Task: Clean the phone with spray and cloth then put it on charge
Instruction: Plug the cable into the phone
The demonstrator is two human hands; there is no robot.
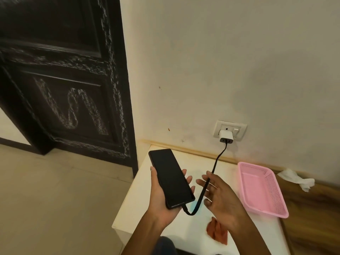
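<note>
Head view: the left hand (161, 196) cradles the phone (171, 178) screen-up above the white table (128, 208), fingers curled round its edges. The black cable (206, 188), plugged into the phone's bottom, crosses the right hand (220, 196), whose fingers are spread and relaxed, gripping nothing.

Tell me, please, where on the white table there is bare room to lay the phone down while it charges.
The table is bare along its left edge, under the left hand holding the phone, and at the back between the cable and basket. It is crowded at the near right, around the cloth and right hand.
</note>
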